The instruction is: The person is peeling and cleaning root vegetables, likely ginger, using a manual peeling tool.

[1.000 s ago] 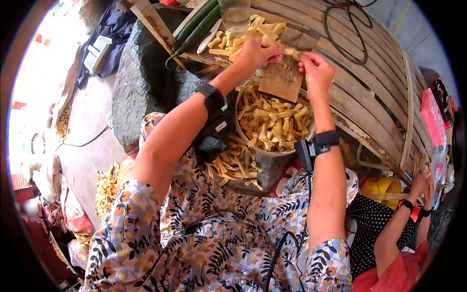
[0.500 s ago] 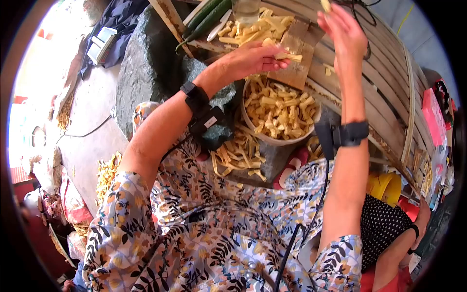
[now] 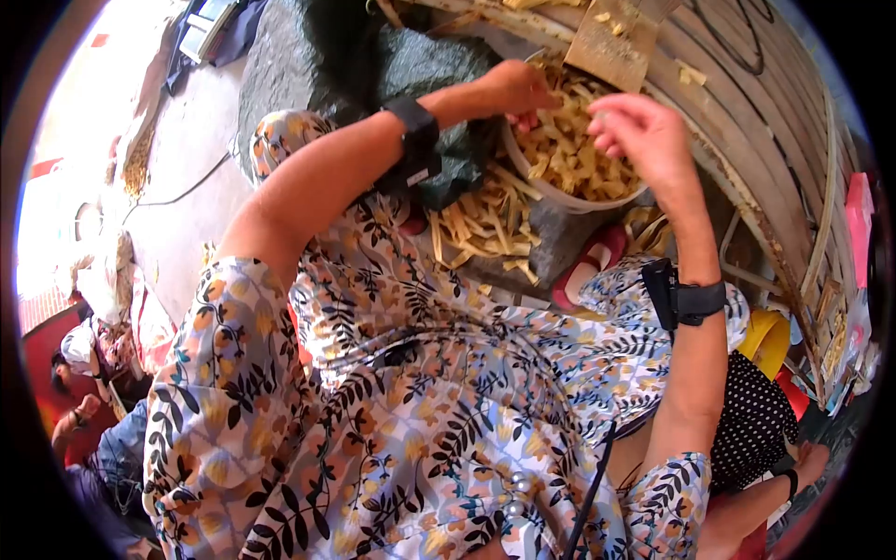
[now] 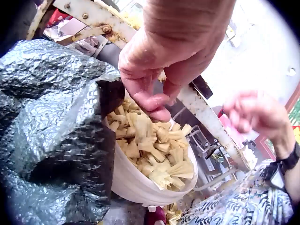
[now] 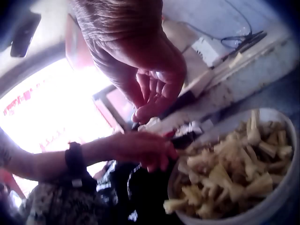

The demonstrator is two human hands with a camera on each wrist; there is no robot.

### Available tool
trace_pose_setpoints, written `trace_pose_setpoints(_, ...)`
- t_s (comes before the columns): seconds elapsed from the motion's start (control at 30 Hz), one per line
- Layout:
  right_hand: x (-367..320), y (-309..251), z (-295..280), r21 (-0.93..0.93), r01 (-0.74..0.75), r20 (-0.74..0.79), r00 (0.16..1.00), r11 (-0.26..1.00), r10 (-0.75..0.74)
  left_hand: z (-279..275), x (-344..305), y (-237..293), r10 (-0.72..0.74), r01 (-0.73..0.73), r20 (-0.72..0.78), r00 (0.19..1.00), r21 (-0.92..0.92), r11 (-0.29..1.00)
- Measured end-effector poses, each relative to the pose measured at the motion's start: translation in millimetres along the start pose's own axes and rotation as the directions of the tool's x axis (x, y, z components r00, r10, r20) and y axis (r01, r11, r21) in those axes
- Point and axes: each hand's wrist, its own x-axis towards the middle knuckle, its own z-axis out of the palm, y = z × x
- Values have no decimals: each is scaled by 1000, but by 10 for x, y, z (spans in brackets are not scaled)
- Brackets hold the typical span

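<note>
Loose strips (image 3: 481, 229) lie just before the white bowl (image 3: 560, 202). Over the bowl's cut pieces (image 3: 574, 166), the right hand (image 3: 644, 135) hangs loosely curled and empty. The left hand (image 3: 518, 89) dips its fingertips among them; whether it pinches one I cannot tell. Beyond the bowl lies a board (image 3: 611, 42).

You are at an open-air food-prep stall, not an indoor kitchen: hard sunlight falls on the bare concrete ground (image 3: 177, 187), and your worktop (image 3: 747, 121) is a big round platform of curved wooden slats carrying a small worn wooden chopping board (image 3: 611, 42). A white round bowl (image 3: 560, 198) is heaped with pale yellow cut strips (image 3: 569, 159), with a loose pile of the same strips (image 3: 481, 229) beside it. A person in a black dotted garment (image 3: 742, 420) and another person (image 3: 79, 373) are close by, as at a market.
</note>
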Motion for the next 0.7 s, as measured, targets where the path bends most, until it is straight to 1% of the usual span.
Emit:
trace_pose_setpoints(0.03, -70, 90, 118, -75, -68, 145, 986, 995, 78, -28, -13, -70, 30, -31, -15, 999, -18, 999)
trace_pose_setpoints(0.07, -127, 172, 251, -160, -117, 282, 946, 980, 159, -48, -21, -136, 65, -66, -33, 997, -34, 997)
trace_pose_setpoints(0.1, -149, 315, 409, -311, -103, 403, 886, 945, 229, -73, -77, -136, 62, -60, 17, 998, -92, 994)
trace_pose_setpoints(0.13, -184, 511, 586, -452, -63, 505, 804, 890, 313, -68, -124, -157, 76, -77, 140, 987, 4, 997)
trace_pose_setpoints(0.2, -250, 1020, 930, -593, 169, 597, 749, 787, 289, -91, -203, -197, 75, -155, 380, 922, 186, 970)
trace_pose_setpoints(0.23, -288, 1334, 1077, -647, 213, 605, 728, 732, 323, -26, -241, -367, 35, -101, 510, 860, 102, 990)
trace_pose_setpoints(0.27, -337, 1578, 1199, -691, 259, 613, 704, 675, 358, 93, -254, -517, 18, -209, 535, 845, 300, 931)
trace_pose_setpoints(0.3, -361, 1694, 1276, -733, 238, 591, 688, 637, 422, 196, -276, -627, -7, -313, 556, 831, 478, 821)
trace_pose_setpoints(0.37, -375, 1809, 1384, -807, 202, 535, 647, 555, 543, 376, -435, -623, -29, -446, 553, 833, 701, 557)
trace_pose_setpoints(0.4, -395, 1811, 1403, -786, 198, 557, 637, 586, 532, 429, -480, -637, -43, -491, 549, 834, 777, 395)
trace_pose_setpoints(0.47, -452, 1802, 1420, -740, 186, 600, 617, 646, 509, 591, -415, -864, -130, -264, 354, 926, 854, 449)
trace_pose_setpoints(0.5, -478, 1990, 1448, -692, 232, 621, 675, 684, 399, 709, -354, -1005, -173, -148, 252, 952, 874, 462)
trace_pose_setpoints(0.53, -443, 1968, 1425, -700, 197, 586, 708, 686, 394, 798, -252, -1101, -46, -205, 252, 967, 869, 450)
trace_pose_setpoints(0.57, -424, 1906, 1426, -704, 162, 554, 735, 692, 392, 906, -154, -1230, 77, -259, 251, 965, 863, 435)
trace_pose_setpoints(0.6, -424, 1875, 1444, -704, 125, 522, 759, 699, 389, 1045, -60, -1467, 195, -310, 249, 949, 856, 414)
trace_pose_setpoints(0.63, -399, 1912, 1457, -693, 135, 525, 768, 708, 367, 1325, 236, -2216, 560, -373, 55, 827, 798, 473)
trace_pose_setpoints(0.67, -384, 1976, 1462, -684, 138, 525, 776, 716, 351, 1337, 283, -2158, 362, -226, -5, 932, 773, 593)
trace_pose_setpoints(0.7, -407, 1977, 1454, -676, 143, 526, 781, 723, 337, 1372, 349, -2152, 145, -47, -64, 987, 752, 657)
